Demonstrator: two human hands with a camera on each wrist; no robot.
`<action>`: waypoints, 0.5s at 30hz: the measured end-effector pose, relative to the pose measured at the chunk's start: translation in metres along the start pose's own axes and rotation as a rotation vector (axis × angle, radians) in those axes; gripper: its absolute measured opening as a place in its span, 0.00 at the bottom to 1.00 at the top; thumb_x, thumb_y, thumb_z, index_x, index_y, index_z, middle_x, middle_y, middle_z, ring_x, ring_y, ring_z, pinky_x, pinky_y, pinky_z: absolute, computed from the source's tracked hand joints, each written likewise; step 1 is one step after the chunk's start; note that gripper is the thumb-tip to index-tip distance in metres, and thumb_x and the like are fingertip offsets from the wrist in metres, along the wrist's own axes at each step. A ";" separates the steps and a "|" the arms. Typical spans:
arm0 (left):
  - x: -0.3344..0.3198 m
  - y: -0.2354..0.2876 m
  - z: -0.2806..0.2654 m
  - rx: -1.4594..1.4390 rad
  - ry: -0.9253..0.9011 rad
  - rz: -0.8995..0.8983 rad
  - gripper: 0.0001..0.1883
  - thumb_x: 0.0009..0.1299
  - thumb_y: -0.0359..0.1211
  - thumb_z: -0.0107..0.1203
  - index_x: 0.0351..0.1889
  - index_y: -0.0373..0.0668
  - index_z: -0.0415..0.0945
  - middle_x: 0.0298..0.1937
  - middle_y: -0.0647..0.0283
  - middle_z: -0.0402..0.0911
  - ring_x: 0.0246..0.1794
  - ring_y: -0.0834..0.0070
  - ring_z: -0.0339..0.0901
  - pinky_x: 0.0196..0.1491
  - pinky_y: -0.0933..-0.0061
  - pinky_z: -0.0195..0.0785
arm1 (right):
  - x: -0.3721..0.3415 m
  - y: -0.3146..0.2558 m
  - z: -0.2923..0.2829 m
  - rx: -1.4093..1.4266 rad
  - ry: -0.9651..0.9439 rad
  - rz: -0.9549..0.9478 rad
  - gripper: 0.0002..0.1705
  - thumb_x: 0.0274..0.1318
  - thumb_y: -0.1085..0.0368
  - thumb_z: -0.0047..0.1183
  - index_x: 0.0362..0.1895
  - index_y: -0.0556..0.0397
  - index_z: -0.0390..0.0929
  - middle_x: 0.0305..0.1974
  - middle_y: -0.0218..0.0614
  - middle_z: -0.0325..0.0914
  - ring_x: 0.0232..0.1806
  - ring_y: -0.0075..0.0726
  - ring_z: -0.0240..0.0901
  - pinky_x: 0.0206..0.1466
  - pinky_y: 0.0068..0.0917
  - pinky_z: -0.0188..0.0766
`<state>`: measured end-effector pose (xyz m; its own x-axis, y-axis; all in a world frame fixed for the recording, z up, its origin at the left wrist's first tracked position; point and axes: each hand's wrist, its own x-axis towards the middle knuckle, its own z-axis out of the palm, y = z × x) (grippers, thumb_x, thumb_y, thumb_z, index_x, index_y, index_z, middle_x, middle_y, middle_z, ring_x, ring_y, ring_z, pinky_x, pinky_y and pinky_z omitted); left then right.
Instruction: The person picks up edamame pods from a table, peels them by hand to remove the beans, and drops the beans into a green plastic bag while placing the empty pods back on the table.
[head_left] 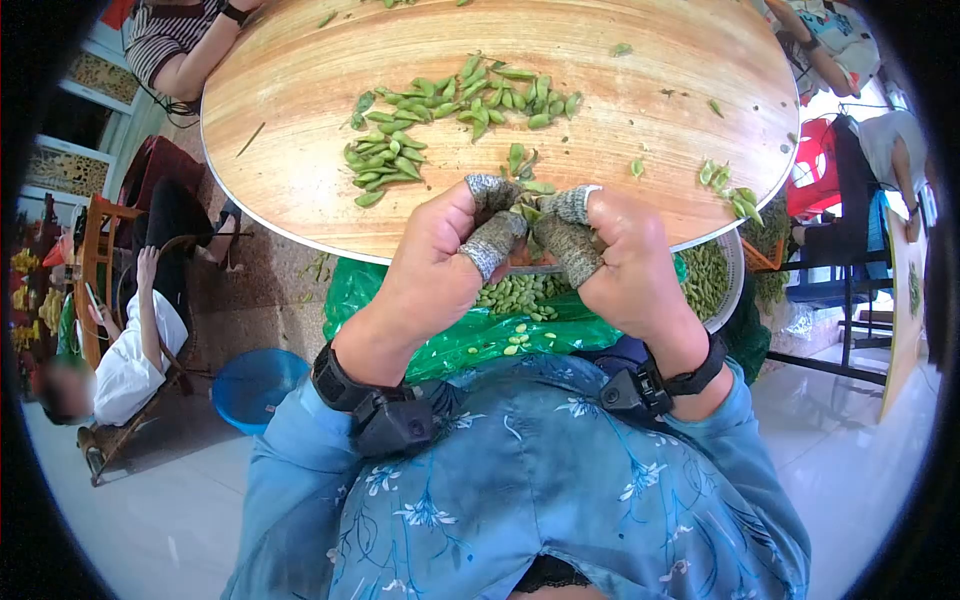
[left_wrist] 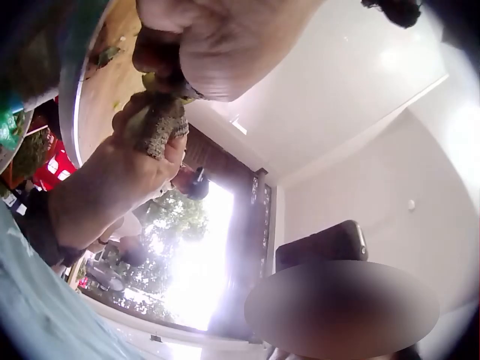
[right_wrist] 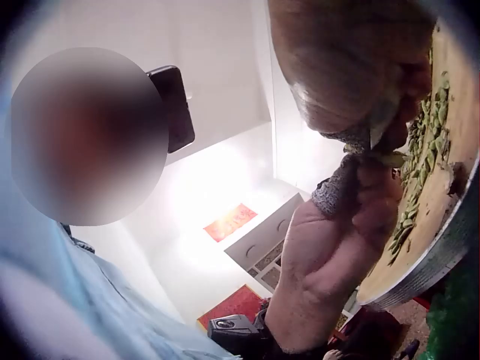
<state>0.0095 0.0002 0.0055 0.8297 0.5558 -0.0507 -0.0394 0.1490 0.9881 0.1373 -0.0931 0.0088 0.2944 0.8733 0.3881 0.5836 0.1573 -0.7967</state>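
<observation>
In the head view a green pod (head_left: 529, 209) is pinched between both hands, over the near edge of the round wooden table (head_left: 300, 190). The left hand (head_left: 432, 262) and the right hand (head_left: 632, 250) meet at their fingertips, with grey knitted covers on thumbs and index fingers. Both hands' other fingers are curled in. The fingers hide most of the pod. Beyond them lies a pile of green pods (head_left: 385, 160) on the tabletop. Below the hands, shelled beans (head_left: 512, 346) and pods rest on green plastic (head_left: 440, 345).
At the right under the table stands a white basket (head_left: 738, 285) of pods. A blue basin (head_left: 258, 388) is on the floor at the left. Loose pods (head_left: 742, 202) lie near the table's right edge. Other people sit or stand around, one in a chair at the left (head_left: 135, 350).
</observation>
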 end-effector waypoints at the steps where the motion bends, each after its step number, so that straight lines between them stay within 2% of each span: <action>1: 0.000 -0.001 0.000 -0.071 0.014 -0.017 0.05 0.63 0.28 0.44 0.36 0.39 0.67 0.25 0.70 0.70 0.20 0.86 0.63 0.21 0.86 0.55 | 0.000 -0.001 0.000 0.038 0.002 0.006 0.04 0.31 0.74 0.50 0.18 0.58 0.67 0.17 0.46 0.65 0.22 0.54 0.63 0.24 0.40 0.59; 2: 0.000 -0.002 0.000 -0.143 0.028 -0.033 0.05 0.63 0.28 0.45 0.36 0.39 0.67 0.25 0.69 0.70 0.20 0.85 0.64 0.21 0.85 0.55 | 0.000 0.001 0.000 0.038 0.002 0.006 0.04 0.31 0.74 0.50 0.18 0.58 0.67 0.17 0.46 0.65 0.22 0.54 0.63 0.24 0.40 0.59; 4: -0.001 -0.003 -0.003 -0.248 0.020 -0.072 0.05 0.62 0.28 0.45 0.36 0.40 0.67 0.26 0.68 0.71 0.21 0.84 0.66 0.21 0.85 0.57 | 0.000 0.007 -0.001 -0.136 -0.022 -0.136 0.06 0.30 0.74 0.50 0.16 0.58 0.65 0.17 0.46 0.64 0.22 0.53 0.63 0.23 0.40 0.58; 5: -0.001 -0.004 -0.004 -0.351 0.012 -0.110 0.05 0.61 0.27 0.45 0.35 0.41 0.67 0.26 0.68 0.71 0.22 0.83 0.67 0.21 0.84 0.58 | -0.001 0.007 0.000 -0.137 -0.022 -0.137 0.06 0.30 0.74 0.50 0.16 0.58 0.65 0.17 0.46 0.64 0.22 0.53 0.63 0.23 0.40 0.58; 8: 0.000 -0.007 -0.006 -0.366 0.053 -0.182 0.07 0.58 0.24 0.42 0.34 0.42 0.67 0.27 0.67 0.72 0.24 0.81 0.69 0.22 0.84 0.61 | -0.002 0.008 0.003 -0.210 -0.022 -0.168 0.07 0.29 0.73 0.50 0.15 0.57 0.64 0.16 0.45 0.64 0.22 0.53 0.63 0.23 0.40 0.58; 9: -0.001 -0.005 -0.003 -0.362 0.049 -0.170 0.07 0.58 0.24 0.42 0.34 0.42 0.67 0.27 0.67 0.72 0.24 0.81 0.69 0.22 0.84 0.61 | -0.003 0.007 0.004 -0.214 -0.007 -0.175 0.07 0.29 0.73 0.50 0.15 0.57 0.64 0.16 0.45 0.64 0.22 0.53 0.63 0.23 0.40 0.58; 11: -0.001 -0.004 0.006 -0.448 0.155 -0.127 0.10 0.54 0.22 0.38 0.32 0.43 0.67 0.28 0.66 0.72 0.26 0.80 0.71 0.22 0.83 0.64 | -0.003 0.005 0.005 -0.220 0.012 -0.195 0.07 0.29 0.73 0.50 0.16 0.56 0.64 0.16 0.44 0.64 0.22 0.53 0.63 0.23 0.40 0.58; 12: -0.001 0.000 0.008 -0.428 0.163 -0.147 0.12 0.52 0.21 0.36 0.33 0.42 0.67 0.29 0.66 0.72 0.24 0.82 0.68 0.21 0.85 0.59 | -0.004 0.004 0.004 -0.184 -0.001 -0.166 0.06 0.29 0.73 0.50 0.16 0.56 0.65 0.17 0.45 0.64 0.22 0.54 0.63 0.23 0.40 0.59; 13: -0.002 0.001 0.006 -0.426 0.162 -0.139 0.12 0.52 0.21 0.36 0.33 0.42 0.67 0.29 0.66 0.72 0.24 0.82 0.68 0.21 0.85 0.59 | -0.004 0.003 0.003 -0.149 -0.013 -0.136 0.06 0.29 0.72 0.50 0.17 0.56 0.65 0.18 0.46 0.64 0.23 0.55 0.63 0.24 0.40 0.59; 14: -0.003 0.003 0.003 -0.350 0.101 -0.117 0.12 0.55 0.21 0.35 0.33 0.40 0.67 0.30 0.66 0.71 0.28 0.82 0.69 0.30 0.83 0.63 | -0.004 0.006 0.001 -0.097 -0.044 -0.097 0.05 0.37 0.71 0.51 0.20 0.57 0.69 0.18 0.39 0.68 0.21 0.44 0.65 0.23 0.34 0.61; 15: -0.004 0.004 -0.002 -0.273 0.040 -0.095 0.12 0.57 0.20 0.34 0.34 0.39 0.67 0.30 0.67 0.70 0.31 0.81 0.70 0.38 0.80 0.66 | -0.005 0.004 -0.003 -0.102 -0.038 -0.105 0.05 0.37 0.71 0.51 0.20 0.57 0.69 0.18 0.39 0.68 0.21 0.44 0.65 0.23 0.34 0.61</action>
<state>0.0051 0.0005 0.0089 0.8145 0.5597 -0.1526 -0.1150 0.4135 0.9032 0.1405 -0.0980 0.0049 0.1998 0.8718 0.4473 0.6841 0.2027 -0.7007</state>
